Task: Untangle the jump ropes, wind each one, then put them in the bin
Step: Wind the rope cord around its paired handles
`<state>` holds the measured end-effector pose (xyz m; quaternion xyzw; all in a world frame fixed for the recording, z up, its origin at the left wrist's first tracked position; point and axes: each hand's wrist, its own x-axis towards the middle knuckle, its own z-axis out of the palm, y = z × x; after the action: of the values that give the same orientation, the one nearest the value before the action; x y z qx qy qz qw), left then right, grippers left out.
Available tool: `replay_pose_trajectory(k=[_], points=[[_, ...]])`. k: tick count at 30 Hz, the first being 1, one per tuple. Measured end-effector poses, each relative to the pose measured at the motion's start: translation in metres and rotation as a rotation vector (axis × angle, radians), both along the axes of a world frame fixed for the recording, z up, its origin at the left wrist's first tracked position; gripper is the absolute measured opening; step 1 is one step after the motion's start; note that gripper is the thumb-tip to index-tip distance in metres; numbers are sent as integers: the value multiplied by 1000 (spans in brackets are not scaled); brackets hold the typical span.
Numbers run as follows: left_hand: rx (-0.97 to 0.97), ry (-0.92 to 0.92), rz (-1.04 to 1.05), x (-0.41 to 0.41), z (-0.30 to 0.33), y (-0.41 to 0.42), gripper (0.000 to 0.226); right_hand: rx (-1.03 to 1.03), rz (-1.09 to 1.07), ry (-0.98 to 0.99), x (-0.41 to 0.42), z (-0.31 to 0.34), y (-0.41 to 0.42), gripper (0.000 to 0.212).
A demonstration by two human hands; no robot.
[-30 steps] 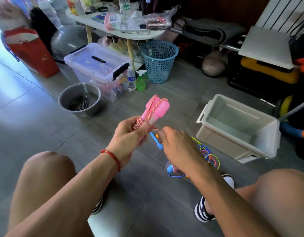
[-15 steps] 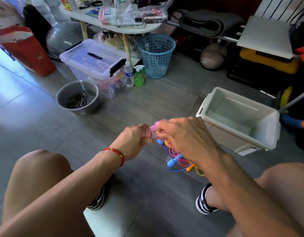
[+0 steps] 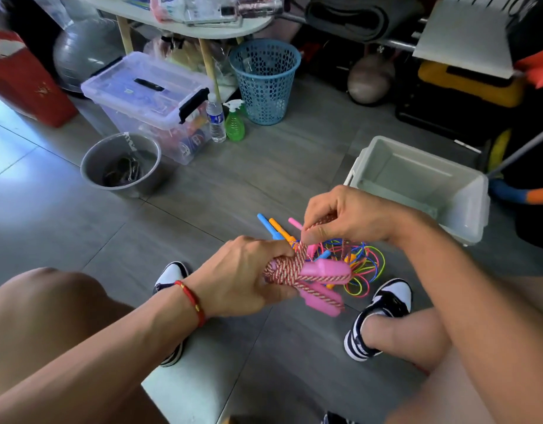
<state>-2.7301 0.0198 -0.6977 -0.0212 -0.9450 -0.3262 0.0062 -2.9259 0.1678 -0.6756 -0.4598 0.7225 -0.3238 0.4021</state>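
Grey floor w/ tangled ropes (image 3: 360, 267); left hand (image 3: 242, 280) grips wound pink rope (image 3: 297, 270), right hand (image 3: 343, 218) pinches its loose end, winding nearly done, next probably tuck & drop in bin (image 3: 465, 221).

Two hands (image 3: 242, 273), one white bin (image 3: 465, 215), one blue basket (image 3: 265, 84), one metal bucket (image 3: 89, 166), two bottles (image 3: 215, 119).

Braided red-and-white cord (image 3: 284, 267) with glossy pink plastic handles (image 3: 325, 270); smooth grey-white plastic bin (image 3: 465, 215); dull metal bowl (image 3: 89, 166); matt grey floor tiles (image 3: 264, 166).
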Motion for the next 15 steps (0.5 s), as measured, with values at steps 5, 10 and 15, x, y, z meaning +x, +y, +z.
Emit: replay_pose_trajectory(k=[5,10,15], points=[[243,4,-3,8,26,-4,43,-50,15,-330,-7,-13,7,11],[566,55,231,0,36,-21,44,-254,-124,-434,-4,-20,-6,25],[827,147,512,-11,23,-41,31,-225,-113,-159,15,-15,-25,24]])
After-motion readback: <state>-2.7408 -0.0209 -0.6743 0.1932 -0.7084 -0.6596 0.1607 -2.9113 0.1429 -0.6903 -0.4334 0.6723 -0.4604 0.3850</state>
